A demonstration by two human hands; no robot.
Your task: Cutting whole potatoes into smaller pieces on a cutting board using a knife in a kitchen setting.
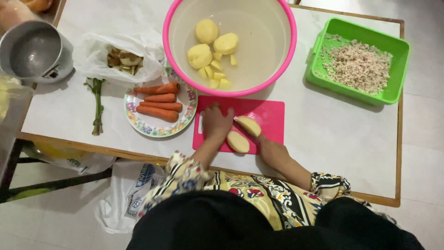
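Potato halves (243,134): lying on the pink cutting board (270,115), just below the pink basin (175,51).
Left hand (216,122): I am pressing it flat beside one half; grip unclear.
Right hand (267,144): I am closing fingers on the other half.
Risk: halves may be sliding near the table edge (92,148).
Packaging: white printed bag (134,194) hanging below, crumpled.

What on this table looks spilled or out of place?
Little stands out. A green stalk lies loose on the table beside the carrot plate, and the peel bag gapes open. Potato pieces stay in the pink basin and on the cutting board; nothing has spilled.
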